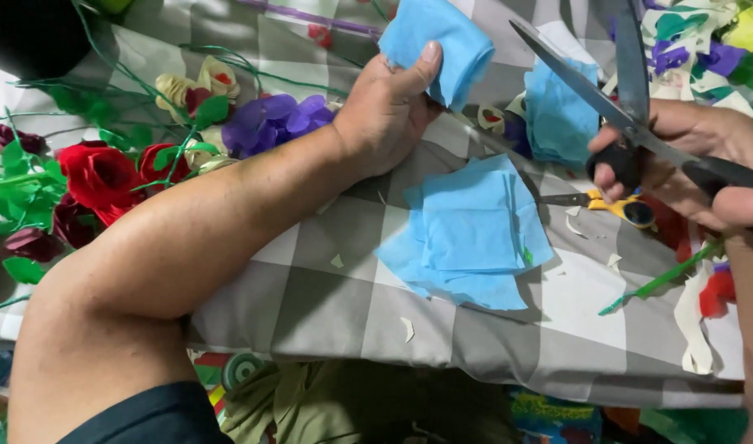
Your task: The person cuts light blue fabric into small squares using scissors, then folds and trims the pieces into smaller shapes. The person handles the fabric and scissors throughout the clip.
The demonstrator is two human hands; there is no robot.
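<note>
My left hand (389, 111) grips a folded piece of light blue paper (434, 41) and holds it up above the checked cloth (327, 296). To its right, my right hand (689, 156) holds large black-handled scissors (615, 99), whose blades stand open and point up-left toward the held paper. A stack of blue paper squares (471, 234) lies on the cloth between the two hands. A second blue pile (557, 115) sits behind the scissors.
Paper flowers lie at the left: red roses (105, 177), a purple bloom (274, 119), cream buds (200, 86) and green wire stems. Small yellow-handled scissors (615, 205) rest by my right hand. Coloured paper scraps (697, 41) fill the top right, and white trimmings dot the cloth.
</note>
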